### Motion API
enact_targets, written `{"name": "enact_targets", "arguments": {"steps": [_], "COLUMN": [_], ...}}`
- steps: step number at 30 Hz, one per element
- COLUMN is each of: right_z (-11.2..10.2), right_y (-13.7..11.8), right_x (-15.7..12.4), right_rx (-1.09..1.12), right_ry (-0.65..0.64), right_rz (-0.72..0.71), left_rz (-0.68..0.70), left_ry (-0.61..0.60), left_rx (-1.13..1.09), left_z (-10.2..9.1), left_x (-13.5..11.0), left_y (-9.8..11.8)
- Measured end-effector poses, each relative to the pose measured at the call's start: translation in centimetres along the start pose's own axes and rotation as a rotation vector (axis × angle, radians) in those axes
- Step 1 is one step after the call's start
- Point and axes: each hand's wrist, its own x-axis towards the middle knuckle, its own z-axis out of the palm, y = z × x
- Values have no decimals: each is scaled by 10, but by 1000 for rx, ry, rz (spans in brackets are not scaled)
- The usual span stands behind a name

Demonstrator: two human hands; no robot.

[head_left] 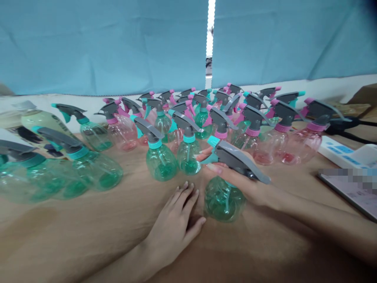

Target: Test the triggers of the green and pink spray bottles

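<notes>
My right hand is wrapped round the grey and teal trigger head of a clear green spray bottle, which is upright, its base at or near the tabletop. Its nozzle points to the left. My left hand lies flat on the brown table with fingers stretched forward, just left of that bottle and holding nothing. Beyond my fingertips stand two green spray bottles, one on the left and another beside it.
Several pink spray bottles and green ones crowd the back. More green bottles stand at left, near a pale, larger bottle. A phone-like device and a white device with blue buttons lie right. A blue curtain hangs behind.
</notes>
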Motion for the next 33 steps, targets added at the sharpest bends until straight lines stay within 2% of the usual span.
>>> {"name": "enact_targets", "arguments": {"steps": [16,28,33], "right_z": [0,-1,-2], "right_y": [-5,-2,3], "right_x": [0,0,1], "right_rx": [-5,-13,-13], "right_ry": [-3,-16,-22], "right_rz": [-22,13,-38], "left_rz": [1,-5,-10], "left_ry": [-10,-3,-17], "left_rx": [-10,-31,-27], "left_z": [-2,-2,-2], "left_x": [0,-1,0], "left_y": [0,1,1]}}
